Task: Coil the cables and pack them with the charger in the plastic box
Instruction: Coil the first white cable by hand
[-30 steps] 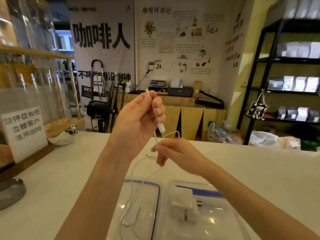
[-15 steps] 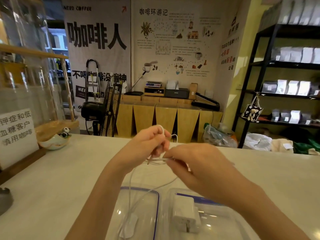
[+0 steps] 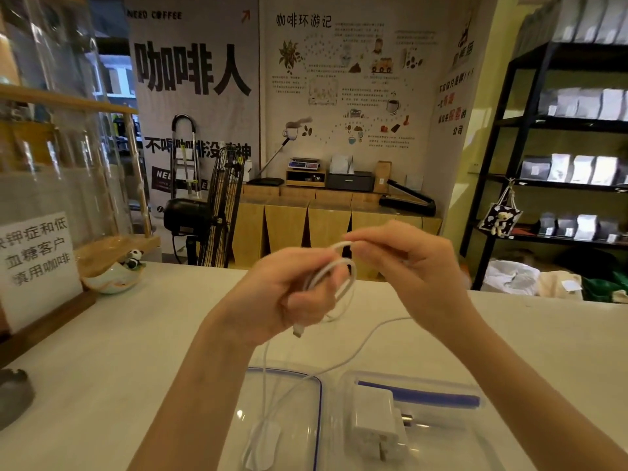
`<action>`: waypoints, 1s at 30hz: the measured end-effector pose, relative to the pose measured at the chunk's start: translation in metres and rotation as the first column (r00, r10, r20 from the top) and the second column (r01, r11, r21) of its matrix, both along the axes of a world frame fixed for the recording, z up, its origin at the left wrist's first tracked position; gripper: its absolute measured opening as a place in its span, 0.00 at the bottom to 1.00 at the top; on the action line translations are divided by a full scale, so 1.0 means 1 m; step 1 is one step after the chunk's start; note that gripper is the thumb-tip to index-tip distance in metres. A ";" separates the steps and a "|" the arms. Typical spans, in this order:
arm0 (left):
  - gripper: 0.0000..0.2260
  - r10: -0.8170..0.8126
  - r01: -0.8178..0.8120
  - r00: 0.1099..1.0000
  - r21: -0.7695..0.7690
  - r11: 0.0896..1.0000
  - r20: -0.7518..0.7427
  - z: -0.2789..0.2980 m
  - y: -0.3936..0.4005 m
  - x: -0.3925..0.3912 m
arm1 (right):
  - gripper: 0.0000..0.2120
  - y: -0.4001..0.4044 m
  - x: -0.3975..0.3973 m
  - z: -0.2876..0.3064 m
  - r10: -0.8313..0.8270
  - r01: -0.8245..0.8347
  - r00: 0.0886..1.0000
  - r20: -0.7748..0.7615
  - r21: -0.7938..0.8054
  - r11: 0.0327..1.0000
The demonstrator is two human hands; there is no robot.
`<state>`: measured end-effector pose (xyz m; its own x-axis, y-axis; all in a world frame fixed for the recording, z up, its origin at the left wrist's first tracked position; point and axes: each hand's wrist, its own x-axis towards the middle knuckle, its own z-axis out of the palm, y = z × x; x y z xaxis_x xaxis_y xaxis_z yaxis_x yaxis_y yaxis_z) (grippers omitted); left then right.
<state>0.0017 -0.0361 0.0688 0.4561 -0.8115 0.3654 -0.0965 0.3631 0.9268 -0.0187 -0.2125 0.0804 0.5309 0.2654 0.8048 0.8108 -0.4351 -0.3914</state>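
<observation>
Hands (image 3: pixel 295 294) raised, white cable (image 3: pixel 343 277) now looped

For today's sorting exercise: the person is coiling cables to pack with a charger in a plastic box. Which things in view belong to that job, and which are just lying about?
Belong to the job:
white cable, held by left hand and right hand
charger
plastic box
box lid

Just lying about:
panda figurine
paper sign
black fan

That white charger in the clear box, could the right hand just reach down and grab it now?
Probably yes, but not freely. The charger lies uncovered in the open plastic box, just below the right hand. That hand, though, is pinching the white cable loop with the left hand, so it must let go first.
</observation>
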 end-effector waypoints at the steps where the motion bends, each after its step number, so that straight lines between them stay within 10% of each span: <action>1: 0.14 -0.022 0.018 0.998 -0.075 0.997 -0.055 0.001 0.002 0.002 | 0.09 0.004 0.003 -0.006 0.023 -0.022 0.998 -0.056 0.029 0.999; 4: 0.17 -0.166 0.106 0.966 -0.278 0.955 -0.200 0.002 0.005 0.008 | 0.12 0.009 0.010 -0.021 0.007 -0.011 0.975 -0.224 -0.015 1.000; 8: 0.15 -0.242 0.113 0.932 -0.418 0.901 -0.271 0.001 0.005 0.012 | 0.14 0.014 0.012 -0.035 -0.217 0.080 0.940 -0.262 -0.451 0.889; 14: 0.12 0.297 -0.390 0.913 -0.383 0.838 -0.279 0.001 0.006 0.011 | 0.20 0.024 -0.009 -0.056 -0.233 -0.003 0.943 -0.237 -0.707 0.708; 17: 0.09 0.773 -0.732 0.631 -0.280 0.622 0.066 -0.009 0.005 0.021 | 0.16 0.026 -0.019 -0.053 -0.215 0.034 0.964 -0.153 -0.737 0.676; 21: 0.11 0.815 -0.902 0.248 -0.183 0.392 0.523 -0.021 0.003 0.028 | 0.14 0.031 -0.031 -0.036 -0.243 0.129 0.968 -0.064 -0.705 0.698; 25: 0.13 0.671 -0.855 0.454 0.075 0.514 0.586 -0.020 0.001 0.023 | 0.14 0.019 -0.023 -0.008 -0.177 0.262 0.964 0.200 -0.584 0.768; 30: 0.18 0.422 -0.477 0.877 0.302 0.825 0.232 -0.010 0.008 0.010 | 0.15 -0.002 0.005 0.009 -0.168 0.303 0.930 0.326 -0.426 0.852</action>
